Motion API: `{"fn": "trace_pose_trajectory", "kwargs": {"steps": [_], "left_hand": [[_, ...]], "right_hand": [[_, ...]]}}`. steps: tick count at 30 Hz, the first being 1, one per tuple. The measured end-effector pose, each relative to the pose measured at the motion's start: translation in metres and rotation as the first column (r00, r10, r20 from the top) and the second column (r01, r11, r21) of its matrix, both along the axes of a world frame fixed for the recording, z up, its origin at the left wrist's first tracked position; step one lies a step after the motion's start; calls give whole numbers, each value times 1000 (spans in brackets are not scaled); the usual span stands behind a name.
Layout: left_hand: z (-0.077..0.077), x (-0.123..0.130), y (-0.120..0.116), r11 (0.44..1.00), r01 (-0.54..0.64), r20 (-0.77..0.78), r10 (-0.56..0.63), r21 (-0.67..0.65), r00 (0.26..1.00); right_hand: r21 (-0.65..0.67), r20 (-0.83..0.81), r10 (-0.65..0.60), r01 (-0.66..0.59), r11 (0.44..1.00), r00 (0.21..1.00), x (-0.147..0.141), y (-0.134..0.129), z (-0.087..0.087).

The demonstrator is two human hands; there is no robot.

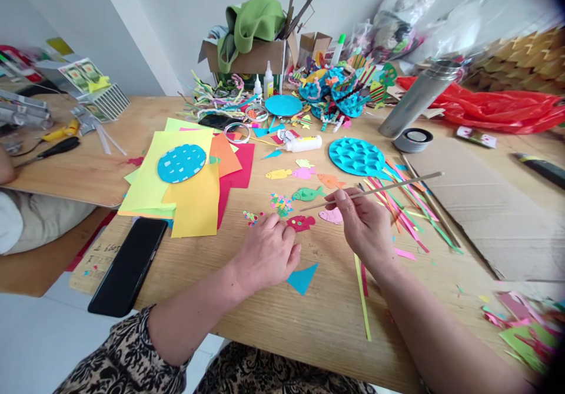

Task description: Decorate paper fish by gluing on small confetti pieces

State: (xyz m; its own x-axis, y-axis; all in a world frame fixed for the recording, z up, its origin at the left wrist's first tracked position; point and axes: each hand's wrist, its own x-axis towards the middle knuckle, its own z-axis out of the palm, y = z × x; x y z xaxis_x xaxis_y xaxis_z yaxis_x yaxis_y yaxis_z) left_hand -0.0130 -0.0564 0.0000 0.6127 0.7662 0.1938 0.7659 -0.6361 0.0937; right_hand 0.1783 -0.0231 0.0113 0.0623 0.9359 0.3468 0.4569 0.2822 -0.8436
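Note:
My right hand (pixel 364 226) pinches a thin wooden stick (pixel 397 183), its tip pointing left above a red paper fish (pixel 301 223) with small dots on it. Beside that fish, my left hand (pixel 267 251) rests low over the table with its fingers curled under; whatever they hold is hidden. Just beyond its fingertips lie small piles of coloured paper dots (pixel 281 204). A green paper fish (pixel 308 194), a pink paper fish (pixel 331 215), an orange one (pixel 331 180) and a yellow one (pixel 279 174) lie around. A blue paper scrap (pixel 304 278) is near my left wrist.
Coloured paper sheets (pixel 194 217) and a black phone (pixel 128 267) lie left. A white glue bottle (pixel 304 143) lies beyond the fish. Rightward are a scalloped blue disc (pixel 356 157), paper strips (pixel 415 211), cardboard (pixel 498 206) and a steel flask (pixel 419 99). Another person's arm (pixel 5 164) shows far left.

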Motion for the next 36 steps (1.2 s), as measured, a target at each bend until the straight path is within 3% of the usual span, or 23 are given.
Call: {"fn": "trace_pose_trajectory", "kwargs": {"steps": [4,13,18,22,36], "left_hand": [[2,3,-5,999,-15,-40,17,39,999],[2,9,-16,989,-118,-124,107,-89,987],[6,9,-17,979,-131,-122,112,-158,986],[8,9,-16,978,-118,-111,99,-173,989],[7,8,-16,981,-89,-66,79,-170,995]], "right_hand": [[-34,-16,46,-46,998,999,-4,-2,8],[8,197,344,-352,936,918,-36,9,40],[-22,274,418,-429,903,866,-58,19,33],[7,342,410,-438,899,846,-68,25,25],[-45,368,446,-464,885,816,-69,25,17]]}}
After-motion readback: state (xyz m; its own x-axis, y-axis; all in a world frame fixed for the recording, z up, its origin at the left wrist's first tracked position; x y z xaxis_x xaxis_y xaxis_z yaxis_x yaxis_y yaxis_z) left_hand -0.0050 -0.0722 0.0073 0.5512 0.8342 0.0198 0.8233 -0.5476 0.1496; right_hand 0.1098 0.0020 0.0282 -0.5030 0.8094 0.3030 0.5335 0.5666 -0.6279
